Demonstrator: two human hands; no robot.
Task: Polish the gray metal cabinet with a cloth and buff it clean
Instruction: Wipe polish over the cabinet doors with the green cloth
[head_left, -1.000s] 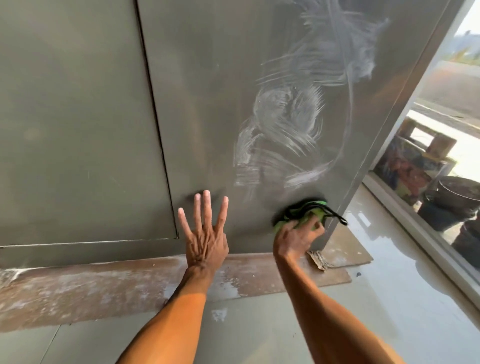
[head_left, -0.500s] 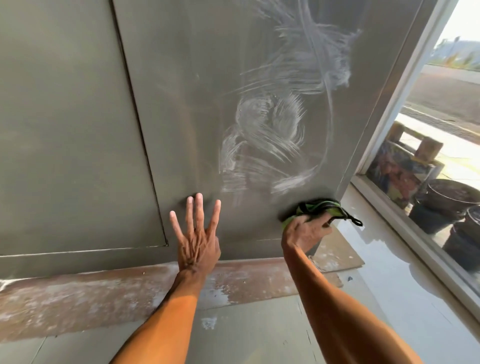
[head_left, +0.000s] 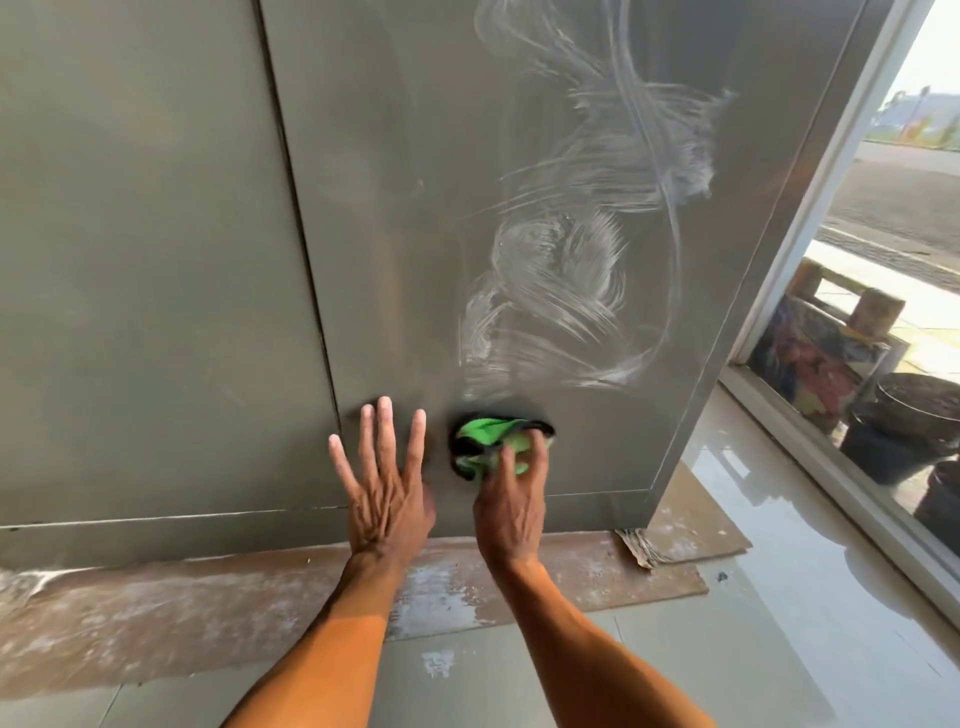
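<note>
One gray metal cabinet (head_left: 156, 260) fills the view, standing on a stained brown board (head_left: 208, 613) on the glossy floor (head_left: 779, 571). White polish smears (head_left: 561, 291) swirl over the right door panel. Left hand (head_left: 387, 493) lies flat low on that door, fingers straight and spread. Right hand (head_left: 511, 506) is just beside it, fingers curled round a green-and-black cloth (head_left: 488, 431), pressing it to the door below the smears; the cloth is blurred.

Right hand (head_left: 511, 506) holds cloth (head_left: 485, 431) against cabinet (head_left: 415, 208) (blurred).
</note>
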